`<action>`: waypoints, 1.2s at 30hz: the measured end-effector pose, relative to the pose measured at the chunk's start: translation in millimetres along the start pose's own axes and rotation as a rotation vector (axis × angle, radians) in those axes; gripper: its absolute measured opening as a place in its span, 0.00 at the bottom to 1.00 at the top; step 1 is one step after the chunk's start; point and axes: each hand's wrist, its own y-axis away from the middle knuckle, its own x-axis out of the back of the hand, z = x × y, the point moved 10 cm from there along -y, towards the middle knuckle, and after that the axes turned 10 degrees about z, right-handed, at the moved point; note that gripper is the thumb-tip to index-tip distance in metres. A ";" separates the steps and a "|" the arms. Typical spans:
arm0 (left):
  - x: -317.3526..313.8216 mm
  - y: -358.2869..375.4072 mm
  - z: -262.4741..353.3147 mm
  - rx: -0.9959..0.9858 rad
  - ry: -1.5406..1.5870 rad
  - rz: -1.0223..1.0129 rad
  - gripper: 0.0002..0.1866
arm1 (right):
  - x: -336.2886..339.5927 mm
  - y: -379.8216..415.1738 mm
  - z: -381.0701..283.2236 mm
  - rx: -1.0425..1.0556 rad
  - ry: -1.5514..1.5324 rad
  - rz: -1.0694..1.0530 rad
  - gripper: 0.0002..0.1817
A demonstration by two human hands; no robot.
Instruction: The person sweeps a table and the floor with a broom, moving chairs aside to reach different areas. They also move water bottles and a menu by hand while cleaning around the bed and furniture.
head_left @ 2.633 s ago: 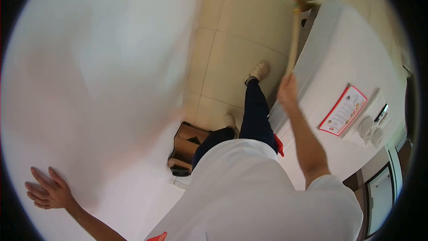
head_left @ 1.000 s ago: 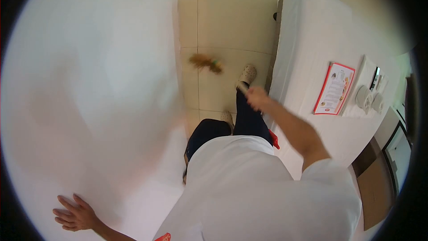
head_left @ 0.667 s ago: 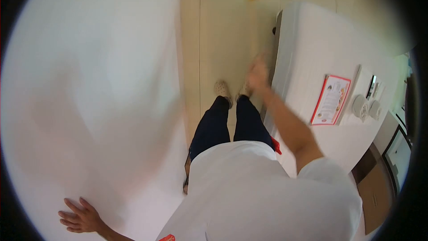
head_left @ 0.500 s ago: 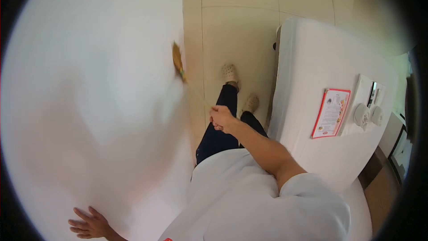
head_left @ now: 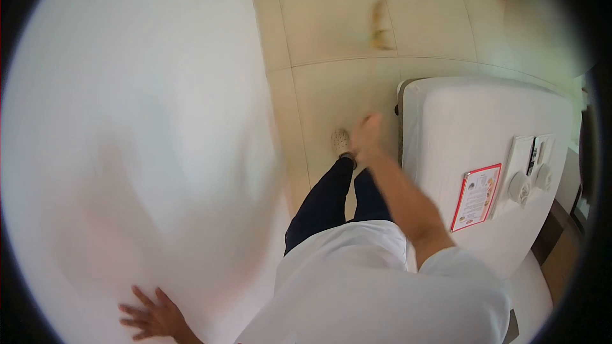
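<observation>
My right hand (head_left: 366,135) is closed around the thin handle of a small broom, held out in front of my legs. Motion smears both the hand and the broom's straw head (head_left: 380,24), which is over the floor tiles beyond my foot. The handle between them is barely visible. At the lower left, my left hand (head_left: 153,316) has its fingers spread against the white wall (head_left: 146,153) and holds nothing.
To the right stands a white-covered mattress (head_left: 446,127). On it lie a red-framed sheet (head_left: 477,197) and a white panel (head_left: 503,181) with rolled white items (head_left: 519,185) and a black strip (head_left: 532,156). Tan tiled floor (head_left: 331,99) runs between wall and mattress.
The broom has swung from beside the wall to the right and forward over the floor, my right hand moving with it. My left hand stays spread at the wall. The view has shifted slightly.
</observation>
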 end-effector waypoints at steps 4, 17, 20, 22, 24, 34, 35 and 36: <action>-29.3 -93.6 52.7 -0.075 0.089 0.016 0.26 | -109.0 84.7 17.7 -0.346 -0.201 -0.551 0.10; -87.1 -265.8 110.3 -0.151 0.122 -0.156 0.29 | 94.3 -344.0 -131.2 -0.238 -0.325 0.135 0.06; -105.1 -327.3 139.2 -0.183 0.170 -0.175 0.29 | 64.4 -268.6 -174.6 -0.199 -0.320 0.220 0.07; -116.2 -369.1 148.3 -0.189 0.106 -0.128 0.29 | 11.5 -181.2 -210.7 -0.069 -0.108 0.044 0.16; -127.5 -391.2 152.0 -0.143 0.006 -0.093 0.29 | -72.0 -119.1 -208.2 -0.127 -0.217 -0.288 0.17; -134.2 -398.1 161.8 -0.187 -0.035 -0.139 0.30 | -112.1 -368.1 -248.9 -0.490 -0.348 -0.417 0.10; -135.8 -398.8 161.5 -0.185 -0.036 -0.142 0.30 | -53.1 -412.7 -252.5 -0.485 -0.396 -0.298 0.10; -137.5 -399.5 161.6 -0.185 -0.039 -0.145 0.31 | 5.7 -436.6 -271.7 -0.441 -0.400 -0.226 0.09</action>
